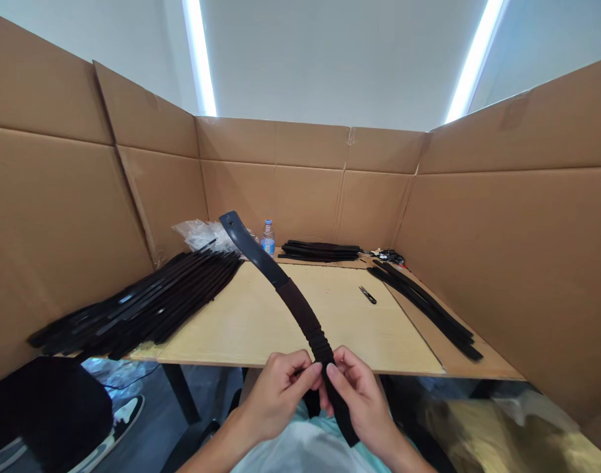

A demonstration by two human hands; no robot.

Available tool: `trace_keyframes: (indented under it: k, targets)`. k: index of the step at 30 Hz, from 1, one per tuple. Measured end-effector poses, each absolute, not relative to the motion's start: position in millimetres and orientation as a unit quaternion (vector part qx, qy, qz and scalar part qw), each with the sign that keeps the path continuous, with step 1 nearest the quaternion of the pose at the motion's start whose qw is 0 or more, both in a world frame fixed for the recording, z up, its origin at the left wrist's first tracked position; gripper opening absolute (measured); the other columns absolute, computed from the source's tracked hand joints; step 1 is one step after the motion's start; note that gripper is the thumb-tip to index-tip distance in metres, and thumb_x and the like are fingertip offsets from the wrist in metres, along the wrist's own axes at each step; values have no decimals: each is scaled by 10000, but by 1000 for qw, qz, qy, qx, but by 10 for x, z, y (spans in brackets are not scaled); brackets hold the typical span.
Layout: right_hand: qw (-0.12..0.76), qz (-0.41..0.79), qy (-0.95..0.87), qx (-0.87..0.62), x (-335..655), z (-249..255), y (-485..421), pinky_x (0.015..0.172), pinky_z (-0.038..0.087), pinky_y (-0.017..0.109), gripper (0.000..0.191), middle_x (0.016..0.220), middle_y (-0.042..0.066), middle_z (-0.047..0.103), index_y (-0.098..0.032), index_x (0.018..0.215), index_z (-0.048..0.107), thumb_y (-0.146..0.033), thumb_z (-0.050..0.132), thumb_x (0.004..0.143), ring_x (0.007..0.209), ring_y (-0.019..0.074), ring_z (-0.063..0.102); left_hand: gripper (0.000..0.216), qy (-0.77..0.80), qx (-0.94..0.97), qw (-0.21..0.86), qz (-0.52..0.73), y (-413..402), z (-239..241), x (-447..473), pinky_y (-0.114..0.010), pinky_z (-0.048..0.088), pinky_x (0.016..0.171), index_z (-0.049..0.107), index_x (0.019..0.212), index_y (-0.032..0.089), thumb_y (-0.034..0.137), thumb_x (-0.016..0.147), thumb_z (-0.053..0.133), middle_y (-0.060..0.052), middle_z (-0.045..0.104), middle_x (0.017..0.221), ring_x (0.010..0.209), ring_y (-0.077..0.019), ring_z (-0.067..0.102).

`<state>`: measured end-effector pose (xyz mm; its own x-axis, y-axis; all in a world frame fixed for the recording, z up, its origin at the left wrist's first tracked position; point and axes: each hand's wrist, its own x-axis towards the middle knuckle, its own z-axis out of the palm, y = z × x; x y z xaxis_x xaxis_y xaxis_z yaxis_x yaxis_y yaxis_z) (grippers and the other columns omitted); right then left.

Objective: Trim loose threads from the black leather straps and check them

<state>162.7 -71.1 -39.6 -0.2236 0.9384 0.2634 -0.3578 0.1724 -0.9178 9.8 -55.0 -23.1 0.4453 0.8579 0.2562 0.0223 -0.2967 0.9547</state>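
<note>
A long, curved, flat black strip with a hole near its far end slants up and away from my lap. Dark fabric sleeve covers its nearer part, smooth at the upper edge and bunched into folds just above my fingers. My left hand pinches the sleeved strip from the left side. From the right, my right hand grips it too, thumb on top and close to the other thumb. The sleeve's near end hangs below my hands, over my lap. Some of my fingers are hidden behind the strip.
Many dark strips lie piled at the table's left. Another stack sits at the back, beside a water bottle and plastic bags. Thread snips and more strips lie right. Cardboard walls surround the table.
</note>
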Motion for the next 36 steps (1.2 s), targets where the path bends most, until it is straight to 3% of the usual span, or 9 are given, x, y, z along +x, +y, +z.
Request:
trace_keyframes:
  k: [7, 10, 15, 17, 19, 24, 28, 33, 36]
  targets:
    - [586, 623, -451, -254, 1665, -452, -707, 631, 488, 244, 240, 823, 34, 673, -193, 887, 703, -373, 775, 744, 711, 140, 604, 374, 327, 681, 487, 439, -514, -233, 78, -273, 471, 599, 554, 667, 153, 461, 878, 536, -56, 646, 655, 617, -182, 616]
    - [582, 599, -471, -282, 1683, -490, -701, 690, 505, 266, 364, 927, 52, 694, -223, 1048, 697, -319, 807, 714, 809, 163, 621, 361, 334, 702, 453, 436, -500, -223, 66, -260, 445, 578, 619, 740, 129, 475, 835, 584, -48, 625, 665, 617, -173, 569]
    - [563, 597, -499, -280, 1682, -420, -701, 876, 501, 336, 436, 1009, 68, 716, -207, 1031, 698, -296, 857, 635, 962, 211, 634, 398, 352, 718, 413, 435, -510, -204, 70, -229, 321, 513, 517, 616, 158, 466, 867, 520, 26, 442, 562, 548, -118, 399]
    - [558, 588, -517, -278, 1667, -382, -702, 835, 519, 308, 382, 946, 55, 715, -186, 940, 694, -293, 867, 616, 909, 199, 643, 448, 373, 727, 386, 428, -515, -212, 75, -233, 242, 481, 408, 550, 179, 464, 888, 479, 54, 316, 529, 514, -101, 300]
    - [554, 581, -525, -282, 1647, -372, -703, 662, 546, 257, 331, 817, 10, 675, -183, 860, 641, -301, 854, 635, 729, 153, 637, 457, 383, 732, 378, 418, -519, -223, 79, -239, 208, 471, 376, 543, 186, 459, 902, 453, 62, 273, 517, 500, -98, 265]
    - [534, 613, -522, -260, 1614, -421, -715, 335, 401, 155, 345, 722, -48, 603, -219, 823, 435, -403, 724, 786, 395, 63, 526, 445, 372, 735, 389, 412, -530, -229, 79, -231, 260, 479, 477, 569, 171, 447, 916, 441, 43, 398, 504, 489, -103, 337]
    - [548, 623, -505, -241, 1643, -404, -726, 366, 310, 140, 302, 743, 11, 670, -206, 861, 468, -457, 635, 854, 404, 49, 496, 436, 362, 731, 403, 415, -530, -225, 74, -231, 307, 516, 562, 615, 155, 429, 930, 437, 6, 519, 556, 521, -115, 425]
    - [555, 628, -489, -242, 1680, -358, -751, 482, 374, 205, 268, 730, 23, 658, -173, 894, 620, -420, 690, 818, 511, 82, 509, 377, 355, 699, 435, 444, -513, -227, 73, -231, 295, 500, 580, 600, 152, 450, 828, 604, 26, 471, 531, 510, -112, 381]
    - [557, 605, -513, -245, 1681, -352, -774, 574, 440, 225, 275, 848, 54, 688, -193, 982, 666, -374, 736, 787, 675, 127, 590, 327, 334, 688, 463, 448, -504, -235, 71, -220, 277, 497, 615, 620, 137, 427, 715, 731, 45, 432, 542, 535, -102, 332]
